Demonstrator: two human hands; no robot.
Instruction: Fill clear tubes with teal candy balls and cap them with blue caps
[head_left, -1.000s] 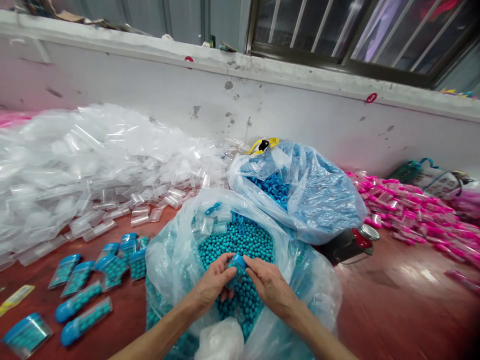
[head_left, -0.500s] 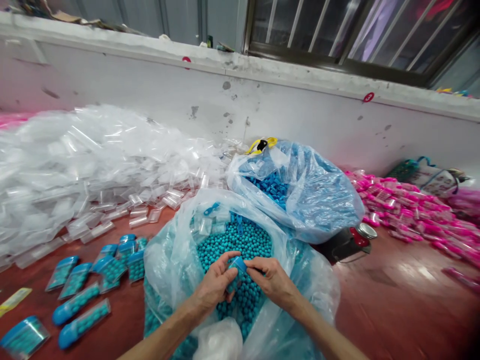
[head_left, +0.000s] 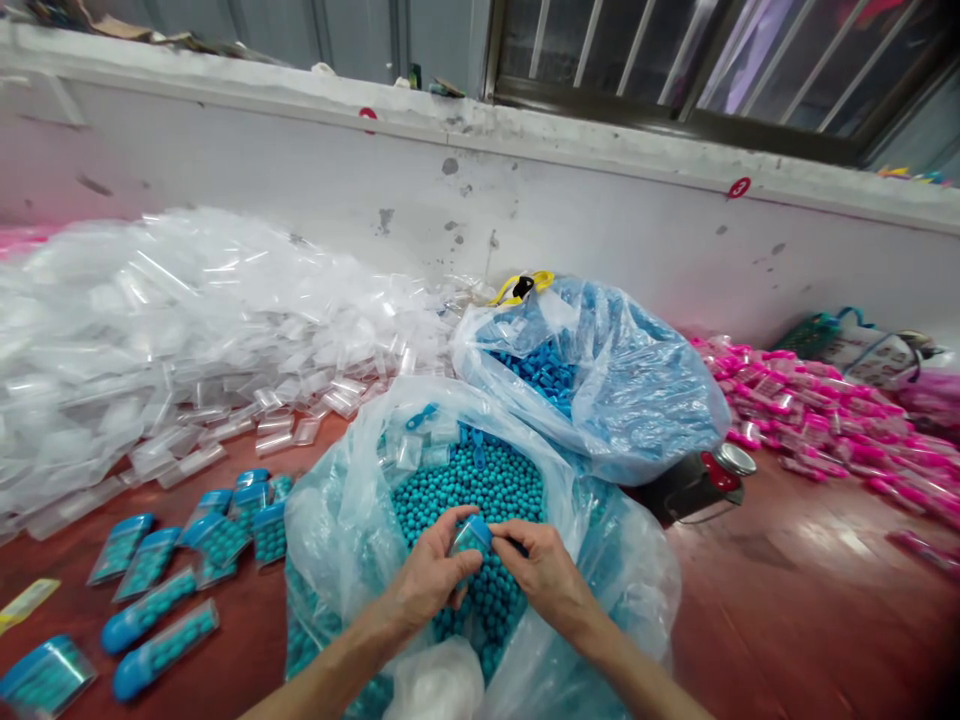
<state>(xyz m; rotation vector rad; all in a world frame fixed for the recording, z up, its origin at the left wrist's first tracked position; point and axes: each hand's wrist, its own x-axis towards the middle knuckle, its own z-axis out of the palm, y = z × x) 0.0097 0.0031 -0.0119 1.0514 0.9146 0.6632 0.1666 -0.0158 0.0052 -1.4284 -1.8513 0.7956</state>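
Container (head_left: 470,538), blue-capped, poised over beads (head_left: 480,490), so spills would likely drop back; my left hand (head_left: 431,575) curls round, steadying it; my right hand (head_left: 544,575) pinches beside it, hold unclear.

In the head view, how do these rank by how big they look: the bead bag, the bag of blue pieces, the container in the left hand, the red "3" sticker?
1. Bead bag
2. Bag of blue pieces
3. Container in the left hand, partly covered by fingers
4. Red "3" sticker

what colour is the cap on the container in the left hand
The cap is blue, best seen in the head view.
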